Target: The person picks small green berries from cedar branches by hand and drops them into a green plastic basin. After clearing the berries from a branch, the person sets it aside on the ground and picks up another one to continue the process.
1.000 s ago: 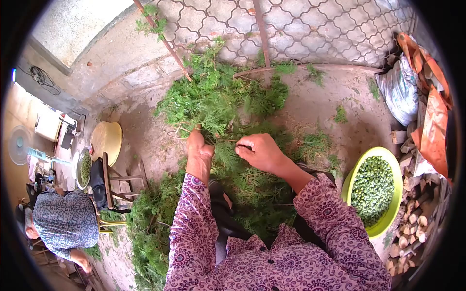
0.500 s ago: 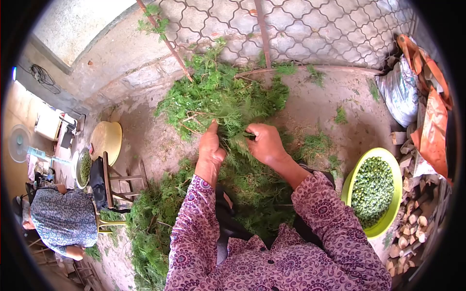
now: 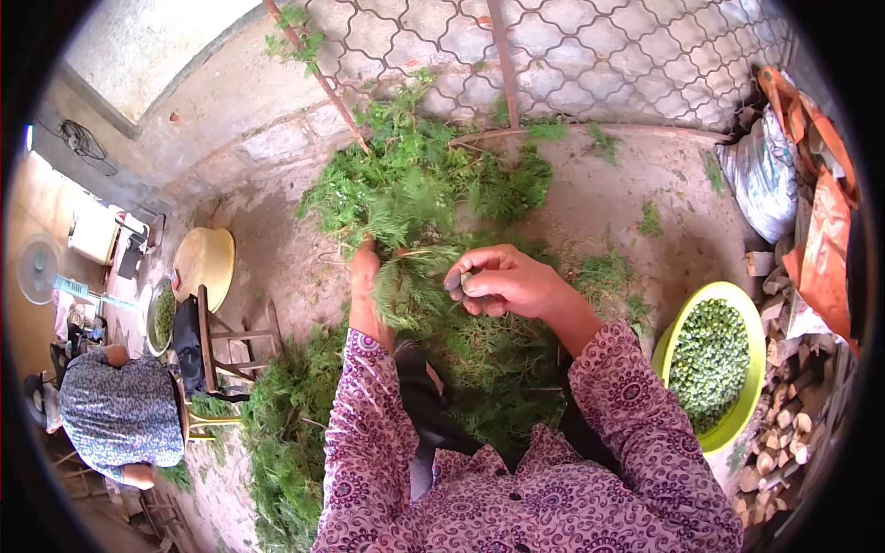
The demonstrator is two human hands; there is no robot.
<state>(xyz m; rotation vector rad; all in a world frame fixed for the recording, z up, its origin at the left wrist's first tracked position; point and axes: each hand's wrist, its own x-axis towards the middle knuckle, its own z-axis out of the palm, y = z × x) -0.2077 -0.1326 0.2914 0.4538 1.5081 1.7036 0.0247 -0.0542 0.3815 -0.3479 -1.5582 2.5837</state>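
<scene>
My left hand is closed around a feathery green conifer branch, whose fronds partly cover its fingers. To its right, my right hand is pinched just beside the sprays, apart from my left hand. Something small and dark shows at its fingertips, too small to name. Behind both hands lies a heap of cut green branches. More cut greenery lies below them, around my legs. A yellow-green basin at my right holds many small, round green cones or seeds.
At far left a person in a patterned shirt sits bent over, near a wooden stool, a yellow tub and a fan. Split firewood and sacks line the right side. A metal lattice leans behind.
My hands have moved apart; the left shifted left with the branch, the right moved slightly right and down. The seated person's arm and head have moved.
</scene>
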